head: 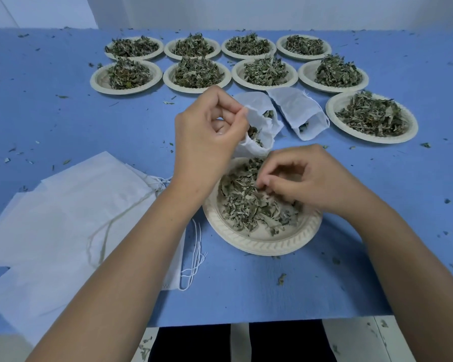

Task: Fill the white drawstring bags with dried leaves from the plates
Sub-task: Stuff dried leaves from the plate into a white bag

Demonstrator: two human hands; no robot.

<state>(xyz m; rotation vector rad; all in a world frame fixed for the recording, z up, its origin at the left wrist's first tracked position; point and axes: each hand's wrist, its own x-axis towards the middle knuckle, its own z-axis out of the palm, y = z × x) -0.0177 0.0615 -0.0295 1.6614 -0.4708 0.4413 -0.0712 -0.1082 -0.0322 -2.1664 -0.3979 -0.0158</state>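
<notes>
**Inspector:** Where is the work piece being kept?

**Assessor:** The white drawstring bag (pixel 259 126) is being held just behind the near plate (pixel 262 244), with its lower edge touching the rim. Its mouth is being kept open toward the plate by the left hand (pixel 207 134), which is pinching the cloth rim between thumb and fingertips. Leaves are being seen inside it already.

**Inspector:** And the other hand?

**Assessor:** The right hand (pixel 301 178) is being pressed into the dried leaves (pixel 246 205) on that plate, with its fingers curled round a small tuft.

**Inspector:** What is being judged likely to fail?

**Assessor:** The rim is being pinched at one point only, so the mouth is being judged liable to sag shut as the tuft is brought over. The leaves are light and brittle, so pieces are being expected to drop between plate and bag. Loose fragments (pixel 281 279) are already being seen scattered over the bench (pixel 246 296).

**Inspector:** Anything further out?

**Assessor:** A second bag (pixel 298 113) is lying just beside the first, undrawn, with leaves showing at its mouth. A knock from either hand is being judged enough to spill it. The strings (pixel 194 257) of the empty bags (pixel 63 218) are trailing beside the near plate under the left forearm, and snagging is being considered possible. The full plates (pixel 267 71) farther back are being regarded as at no risk.
</notes>
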